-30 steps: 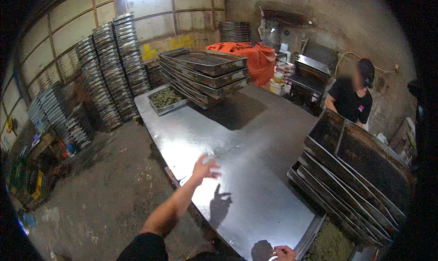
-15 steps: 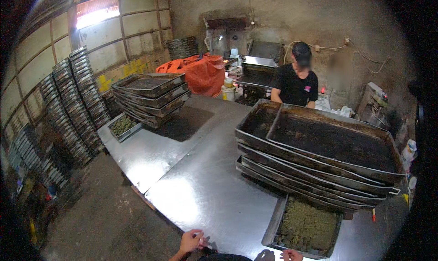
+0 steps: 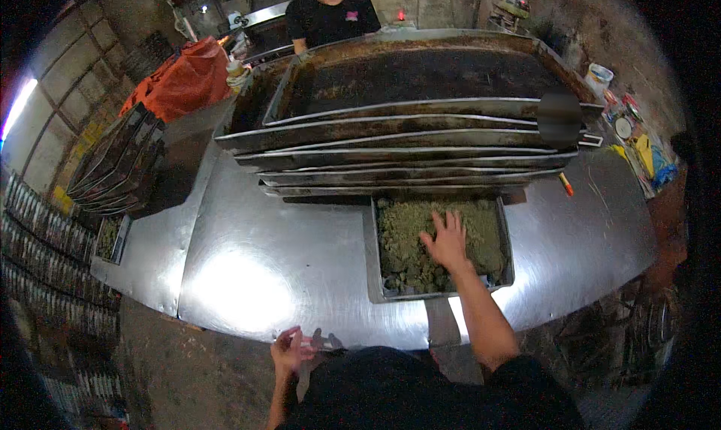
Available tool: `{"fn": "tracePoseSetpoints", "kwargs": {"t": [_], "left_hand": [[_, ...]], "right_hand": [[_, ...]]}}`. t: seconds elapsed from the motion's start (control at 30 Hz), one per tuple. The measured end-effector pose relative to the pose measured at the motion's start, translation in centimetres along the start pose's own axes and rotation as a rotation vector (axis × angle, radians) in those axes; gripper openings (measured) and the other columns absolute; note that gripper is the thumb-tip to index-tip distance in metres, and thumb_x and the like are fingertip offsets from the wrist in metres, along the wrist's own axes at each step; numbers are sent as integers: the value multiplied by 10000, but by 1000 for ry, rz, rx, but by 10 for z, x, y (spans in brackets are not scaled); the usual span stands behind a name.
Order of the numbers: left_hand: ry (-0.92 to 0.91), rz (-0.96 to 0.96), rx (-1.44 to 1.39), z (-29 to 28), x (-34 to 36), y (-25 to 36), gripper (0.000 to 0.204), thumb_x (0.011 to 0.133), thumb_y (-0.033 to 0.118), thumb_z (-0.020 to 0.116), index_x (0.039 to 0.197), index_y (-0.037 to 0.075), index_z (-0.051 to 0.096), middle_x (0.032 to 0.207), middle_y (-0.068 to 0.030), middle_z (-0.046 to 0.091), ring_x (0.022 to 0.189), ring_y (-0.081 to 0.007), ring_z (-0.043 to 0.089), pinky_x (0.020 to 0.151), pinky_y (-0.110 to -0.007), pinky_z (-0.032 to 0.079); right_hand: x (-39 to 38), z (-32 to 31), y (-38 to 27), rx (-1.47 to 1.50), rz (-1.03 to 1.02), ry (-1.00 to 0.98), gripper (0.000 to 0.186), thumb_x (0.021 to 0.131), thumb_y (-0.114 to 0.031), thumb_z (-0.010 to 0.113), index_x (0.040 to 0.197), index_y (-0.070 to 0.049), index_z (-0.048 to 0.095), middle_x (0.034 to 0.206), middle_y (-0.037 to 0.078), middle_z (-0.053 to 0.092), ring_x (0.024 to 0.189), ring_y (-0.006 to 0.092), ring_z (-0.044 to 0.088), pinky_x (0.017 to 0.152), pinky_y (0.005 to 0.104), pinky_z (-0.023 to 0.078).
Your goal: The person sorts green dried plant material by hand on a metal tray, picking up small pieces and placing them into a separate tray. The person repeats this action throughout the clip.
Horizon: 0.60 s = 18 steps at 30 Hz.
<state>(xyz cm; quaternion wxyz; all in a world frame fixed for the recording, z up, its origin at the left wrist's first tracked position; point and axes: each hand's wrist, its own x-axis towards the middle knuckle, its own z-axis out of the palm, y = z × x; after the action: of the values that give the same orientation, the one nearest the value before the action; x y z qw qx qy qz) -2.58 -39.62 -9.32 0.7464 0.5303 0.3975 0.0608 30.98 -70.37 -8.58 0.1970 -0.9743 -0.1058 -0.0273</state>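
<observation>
With 12 straight ahead of the person, a tilted-looking stack of pans stands at 10 o'clock on the bench, a small tray just on its near side; the left hand is at about 9, close by the bench's near edge, its fingers loosely curled and somewhat apart (blur keeps me from saying for certain that it is bare). Near 12, across the bench, a co-worker's dark shirt bears a pink patch, too small to read. In front of it rises the big stack of blackened pans. The metal tray lies at 1 o'clock, tight by that stack's near side; what shows of it runs longest from 9 to 3, though its far end may be hidden. The right hand is plainly the nearer, spread palm-down over the greenish crumbly mix in it; touching or just above, I cannot tell. The tray is at 2 from the left hand. Past it lie an orange marker-like stick and a yellow packet, with no legible print.
</observation>
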Motion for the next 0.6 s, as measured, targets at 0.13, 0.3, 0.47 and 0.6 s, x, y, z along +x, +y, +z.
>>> {"fn": "tracePoseSetpoints", "kwargs": {"t": [0.13,0.3,0.47,0.6], "left_hand": [[-53,54,214,-26,-12,-16,312,912,117,565,1199,5,514,838,-137,667,643,-239,668,513,-354,560],[-31,-68,275,-33,-23,-37,353,930,252,568,1182,6,553,891,-104,659,687,-168,649,591,-283,530],[-404,-88,-243,-30,-2,-33,510,964,293,492,1368,23,338,1170,-248,527,928,-340,602,738,-427,540],[-312,-95,49,-26,-2,-20,356,935,209,560,1214,-5,507,966,-163,637,793,-230,641,653,-337,546]], "right_hand": [[-25,24,0,195,-187,-41,634,809,-402,656,1341,-111,469,1408,246,352,1292,421,342,1066,518,283],[-34,10,-4,-71,137,-210,710,797,-414,670,1373,-84,417,1447,230,302,1333,426,268,1071,563,245],[-38,22,-25,76,-197,-227,543,803,-345,657,1274,-108,526,1301,195,499,1211,362,461,1008,453,396],[-37,34,-22,147,-227,-308,569,829,-305,634,1345,-156,444,1332,213,457,1160,386,502,937,445,463]]}}
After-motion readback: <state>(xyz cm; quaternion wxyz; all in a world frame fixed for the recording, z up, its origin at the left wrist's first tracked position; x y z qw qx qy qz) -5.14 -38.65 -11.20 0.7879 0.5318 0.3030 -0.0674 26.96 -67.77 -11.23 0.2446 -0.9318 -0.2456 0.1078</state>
